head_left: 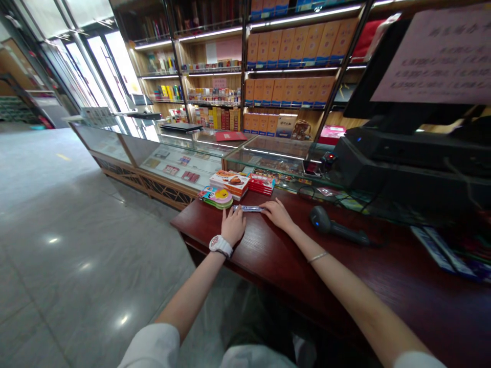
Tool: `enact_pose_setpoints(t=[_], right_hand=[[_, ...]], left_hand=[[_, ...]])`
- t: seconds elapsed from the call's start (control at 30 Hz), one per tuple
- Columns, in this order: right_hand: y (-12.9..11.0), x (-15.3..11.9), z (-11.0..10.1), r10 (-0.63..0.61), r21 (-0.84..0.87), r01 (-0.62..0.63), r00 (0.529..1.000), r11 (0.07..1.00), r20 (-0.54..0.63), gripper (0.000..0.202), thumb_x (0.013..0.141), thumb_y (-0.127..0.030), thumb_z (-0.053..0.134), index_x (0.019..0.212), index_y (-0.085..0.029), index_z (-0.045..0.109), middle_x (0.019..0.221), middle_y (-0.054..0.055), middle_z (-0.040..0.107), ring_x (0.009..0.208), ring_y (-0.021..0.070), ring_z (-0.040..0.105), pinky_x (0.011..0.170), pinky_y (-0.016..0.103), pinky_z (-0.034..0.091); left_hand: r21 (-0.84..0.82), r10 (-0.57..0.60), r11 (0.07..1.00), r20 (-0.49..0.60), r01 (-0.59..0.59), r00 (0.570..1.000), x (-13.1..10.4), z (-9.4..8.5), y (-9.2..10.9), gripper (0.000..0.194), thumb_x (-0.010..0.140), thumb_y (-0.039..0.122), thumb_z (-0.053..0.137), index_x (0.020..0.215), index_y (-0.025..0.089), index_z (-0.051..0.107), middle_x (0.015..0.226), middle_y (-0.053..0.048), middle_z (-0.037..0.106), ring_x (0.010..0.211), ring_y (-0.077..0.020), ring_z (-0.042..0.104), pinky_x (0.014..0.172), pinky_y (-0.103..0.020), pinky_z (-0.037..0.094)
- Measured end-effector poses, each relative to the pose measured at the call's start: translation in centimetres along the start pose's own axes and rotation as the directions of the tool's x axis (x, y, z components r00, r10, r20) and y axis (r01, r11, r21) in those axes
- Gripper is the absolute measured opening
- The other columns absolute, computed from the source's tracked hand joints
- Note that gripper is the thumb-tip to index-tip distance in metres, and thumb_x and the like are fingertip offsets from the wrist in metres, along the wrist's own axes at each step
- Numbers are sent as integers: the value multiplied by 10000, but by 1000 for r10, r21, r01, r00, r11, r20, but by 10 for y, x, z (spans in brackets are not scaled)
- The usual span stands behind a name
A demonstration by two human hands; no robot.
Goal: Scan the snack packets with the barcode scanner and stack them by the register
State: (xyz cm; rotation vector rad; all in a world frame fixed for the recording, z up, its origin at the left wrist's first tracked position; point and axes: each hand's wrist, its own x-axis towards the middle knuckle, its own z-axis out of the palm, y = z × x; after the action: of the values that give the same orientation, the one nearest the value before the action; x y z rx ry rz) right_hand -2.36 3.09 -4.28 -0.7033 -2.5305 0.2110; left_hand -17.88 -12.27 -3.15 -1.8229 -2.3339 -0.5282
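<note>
A slim blue-and-white packet (252, 208) lies flat along the dark red wooden counter. My left hand (233, 226), below a white watch, has its fingers closed on the packet's left end. The other end is between the fingertips of my right hand (277, 213). Just beyond the packet sit a white-and-orange snack box (229, 182) and a stack of flat red packs (261, 184). By my left fingertips is a colourful packet with a yellow cartoon figure (217, 195). My fingers cover both ends of the slim packet.
A black handheld scanner (337, 226) lies right of my right hand. Behind it stand a monitor (429, 61) and dark equipment. Long blue-white packs (441, 250) lie at far right. A glass display case (276, 151) borders the counter's back; stocked shelves rise behind.
</note>
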Motion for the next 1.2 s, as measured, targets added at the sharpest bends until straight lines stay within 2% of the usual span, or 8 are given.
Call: enact_pose_setpoints(t=[0.13,0.23,0.43,0.63,0.87,1.07,1.2], right_hand=[[5,-10,-3,-51,-14,51,996,999,-76,184,940,-249,537,1017,-225,701,1036,51,743,1046,211,665,1124,532,317],[7,-17,-8,-89,-63,79,979,995,-183,206,954,-271,514,1032,-221,698,1060,57,744,1099,229,648,1114,529,338],[10,-26,-40,-163,-194,100,923,976,-348,217,964,-281,512,1070,-227,693,1107,47,742,1150,232,625,1140,522,324],[17,-44,-82,-155,-300,20,887,954,-435,229,971,-304,505,1081,-235,694,1125,44,738,1135,232,618,1163,534,294],[38,-86,-122,-17,-292,-148,869,945,-495,256,977,-305,495,1141,-248,682,1184,41,716,1200,246,573,1183,556,246],[61,-124,-147,37,-319,-259,824,912,-565,244,980,-311,489,1093,-244,695,1176,42,719,1186,241,587,1181,560,238],[77,-139,-158,67,-327,-318,801,890,-595,231,979,-296,485,1029,-246,704,1167,38,724,1163,241,601,1169,565,246]], left_hand=[[36,61,997,14,-61,998,1,-3,-2,442,956,263,373,1368,196,520,1473,-59,498,1371,-298,435,1179,-569,247],[56,112,992,9,-112,994,3,-5,-1,471,950,266,382,1408,222,483,1508,-40,452,1391,-299,406,1173,-557,270],[62,206,977,-60,-203,977,14,-17,19,555,941,258,389,1489,182,358,1578,-31,322,1454,-288,296,1197,-535,240],[46,319,948,-128,-315,939,34,-24,57,563,943,254,379,1502,208,331,1576,-21,332,1467,-254,274,1212,-519,212],[-20,459,883,-184,-470,869,56,-15,111,556,946,266,375,1500,245,338,1579,-3,326,1482,-246,236,1225,-527,167],[-62,546,821,-203,-567,813,64,-6,163,543,948,246,361,1491,262,356,1570,4,347,1482,-236,239,1228,-525,156],[-80,572,796,-226,-600,789,68,1,195,544,943,229,369,1487,253,367,1567,3,351,1482,-243,238,1227,-533,162]])
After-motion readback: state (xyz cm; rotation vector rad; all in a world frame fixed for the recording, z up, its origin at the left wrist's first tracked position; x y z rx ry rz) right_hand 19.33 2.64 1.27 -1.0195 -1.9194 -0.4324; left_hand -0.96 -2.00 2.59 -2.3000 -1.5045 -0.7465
